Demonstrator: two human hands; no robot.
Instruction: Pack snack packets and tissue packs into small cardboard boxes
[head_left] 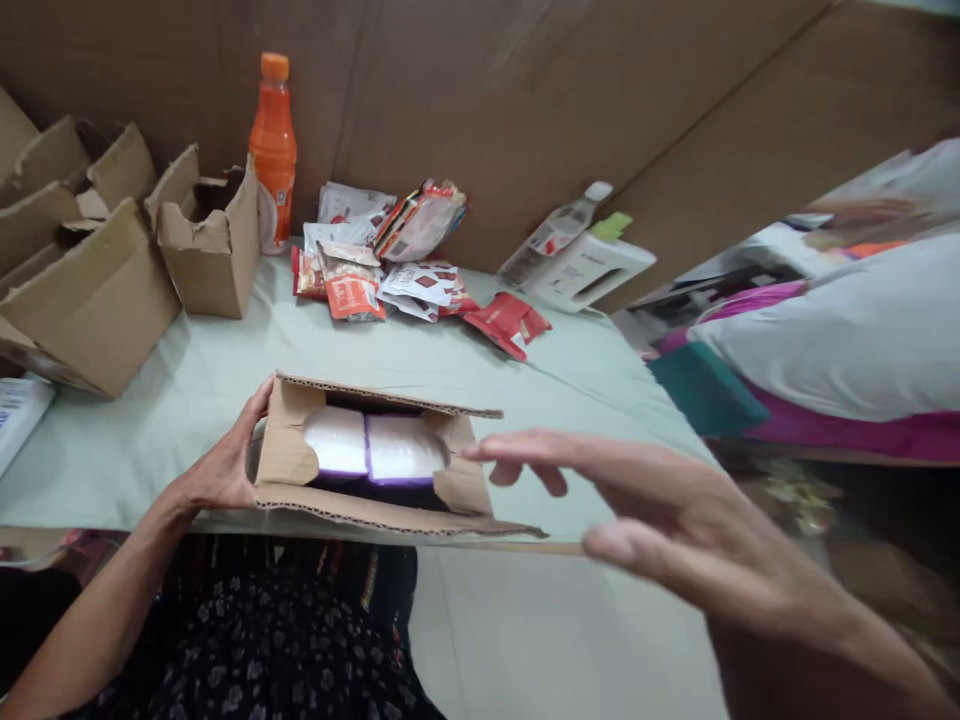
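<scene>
An open cardboard box (290, 462) stands at the table's front edge with its top flaps up. Inside it sit two white packs (406, 450) with purple edges, side by side; what they contain I cannot make out. My left hand (231, 458) grips the box's left end, thumb and fingers spread around that side. To the right of the box, my right hand (637, 500) hangs in the air, slightly blurred. Its fingers are apart, nothing is in them, and the fingertips point at the box's right end.
At the back left stand more open cardboard boxes (214, 260) and an orange bottle (274, 150). Several snack packets (352, 290) lie mid-table, near a red packet (510, 322). Behind are a clear bottle (551, 238) and a white jug (589, 268). A person in light clothing (862, 330) is at right.
</scene>
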